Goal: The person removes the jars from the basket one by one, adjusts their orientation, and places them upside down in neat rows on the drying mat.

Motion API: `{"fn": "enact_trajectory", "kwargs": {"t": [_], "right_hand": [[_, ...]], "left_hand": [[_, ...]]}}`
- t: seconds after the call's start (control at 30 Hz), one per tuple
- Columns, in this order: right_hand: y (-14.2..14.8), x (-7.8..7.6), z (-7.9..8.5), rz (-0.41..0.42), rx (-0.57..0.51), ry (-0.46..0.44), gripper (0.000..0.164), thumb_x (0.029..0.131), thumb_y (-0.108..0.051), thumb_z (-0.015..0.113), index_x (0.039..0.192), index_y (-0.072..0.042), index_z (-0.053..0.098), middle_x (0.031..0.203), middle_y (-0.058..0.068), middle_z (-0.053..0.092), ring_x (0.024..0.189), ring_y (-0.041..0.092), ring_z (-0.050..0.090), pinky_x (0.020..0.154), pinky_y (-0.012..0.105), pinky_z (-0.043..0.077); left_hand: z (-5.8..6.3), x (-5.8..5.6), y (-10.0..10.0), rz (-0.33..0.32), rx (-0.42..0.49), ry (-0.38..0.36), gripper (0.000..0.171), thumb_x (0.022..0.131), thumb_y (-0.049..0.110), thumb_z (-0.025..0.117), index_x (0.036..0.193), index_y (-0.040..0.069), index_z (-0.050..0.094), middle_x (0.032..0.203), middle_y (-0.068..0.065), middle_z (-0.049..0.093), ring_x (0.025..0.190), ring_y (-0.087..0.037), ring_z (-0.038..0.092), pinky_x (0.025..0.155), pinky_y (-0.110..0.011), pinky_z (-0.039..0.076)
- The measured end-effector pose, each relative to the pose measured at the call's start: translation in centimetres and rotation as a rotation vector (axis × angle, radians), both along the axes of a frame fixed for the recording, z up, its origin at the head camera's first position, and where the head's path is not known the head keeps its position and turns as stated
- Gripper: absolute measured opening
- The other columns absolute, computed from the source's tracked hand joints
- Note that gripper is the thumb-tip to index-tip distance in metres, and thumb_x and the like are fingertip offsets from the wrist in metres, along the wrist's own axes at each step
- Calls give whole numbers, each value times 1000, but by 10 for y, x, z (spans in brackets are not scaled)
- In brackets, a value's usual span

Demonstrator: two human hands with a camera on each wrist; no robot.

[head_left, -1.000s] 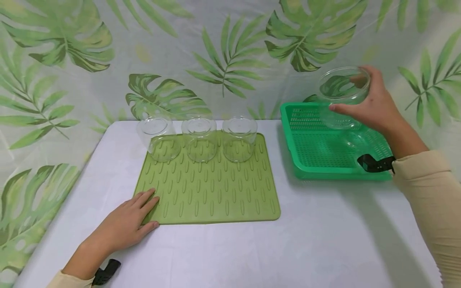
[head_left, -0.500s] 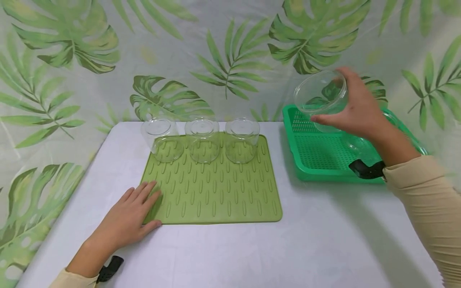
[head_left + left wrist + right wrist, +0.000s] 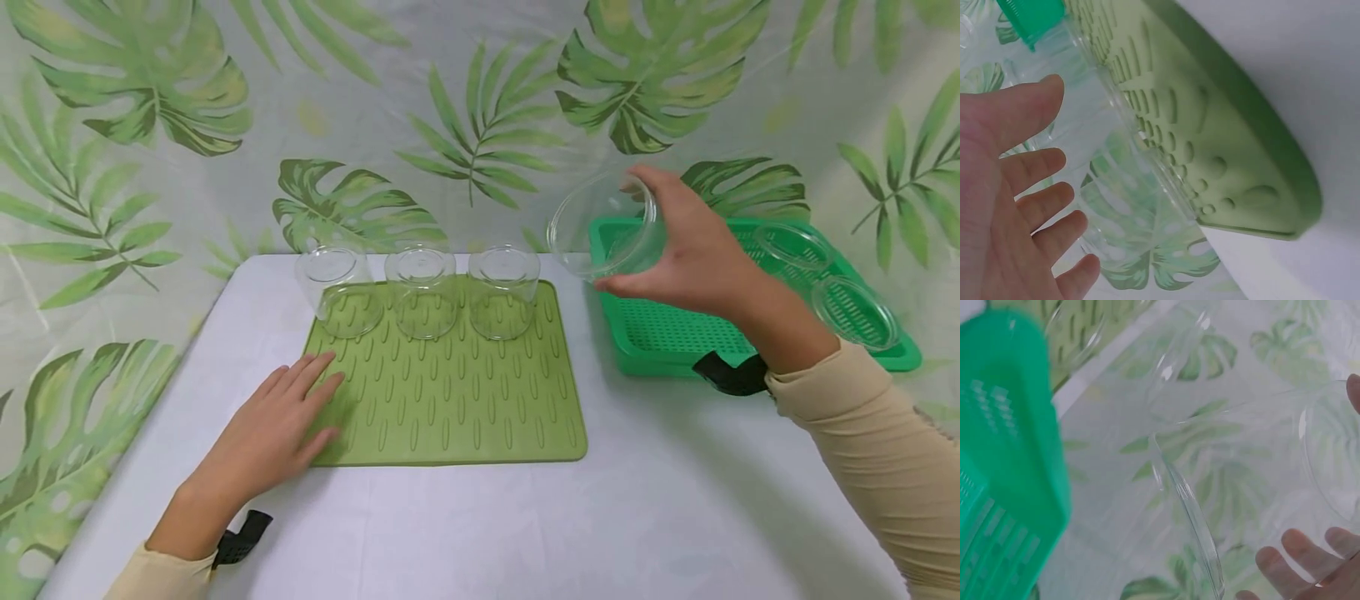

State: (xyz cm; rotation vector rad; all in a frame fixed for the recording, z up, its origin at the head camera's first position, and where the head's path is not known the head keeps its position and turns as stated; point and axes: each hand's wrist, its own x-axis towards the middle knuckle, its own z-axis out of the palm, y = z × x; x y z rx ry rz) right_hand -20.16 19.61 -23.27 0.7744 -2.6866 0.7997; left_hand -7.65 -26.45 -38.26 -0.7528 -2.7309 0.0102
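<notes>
My right hand [image 3: 697, 258] grips a clear round container [image 3: 600, 225] by its side, thumb below and fingers on the far side. The container is tilted, its wide rim facing left, up in the air left of the green basket [image 3: 652, 365]. In the right wrist view its rim [image 3: 1194, 506] points away from the fingers. Three similar clear containers [image 3: 504, 292] stand upside down in a row along the back of the green ridged mat [image 3: 450, 400]. Over the mat's front left corner is my left hand [image 3: 262, 433], fingers loosely extended and holding nothing.
Clear round pieces [image 3: 855, 312] lie in the right part of the basket, partly behind my right forearm. A white cloth [image 3: 480, 533] covers the table. Behind it hangs a leaf-printed curtain [image 3: 510, 100].
My right hand has carried the clear container leftward from above the basket, tipping its rim further to the left. My left hand has shifted slightly up and forward over the mat.
</notes>
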Motion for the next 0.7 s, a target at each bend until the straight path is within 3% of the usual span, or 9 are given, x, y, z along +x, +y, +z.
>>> {"fn": "enact_trajectory", "kwargs": {"t": [0.27,0.43,0.53,0.7], "right_hand": [[-24,13,-4,110,76,40,109,66,-31,93,154,-11,32,153,13,42,141,35,39,111,59,37],[-40,18,-14,170,123,60,109,65,-38,92,153,-10,34,153,12,44,141,34,41,110,60,38],[-50,21,-21,194,165,86,111,62,-45,92,152,-12,36,150,12,48,139,33,43,107,63,39],[-65,26,-28,228,246,93,114,60,-51,90,153,-12,35,150,10,49,140,32,44,109,64,38]], "left_hand": [[7,-6,9,-26,23,46,67,79,26,78,136,0,53,151,-21,44,137,-41,44,110,-59,38],[10,-14,17,-53,46,141,67,80,24,77,138,1,52,148,-21,47,134,-40,48,110,-58,40],[13,-19,24,-89,83,194,65,81,23,76,138,1,52,147,-21,49,133,-40,49,110,-55,40],[19,-25,36,-139,172,215,65,81,23,77,137,-1,53,144,-22,51,131,-40,50,112,-50,39]]}}
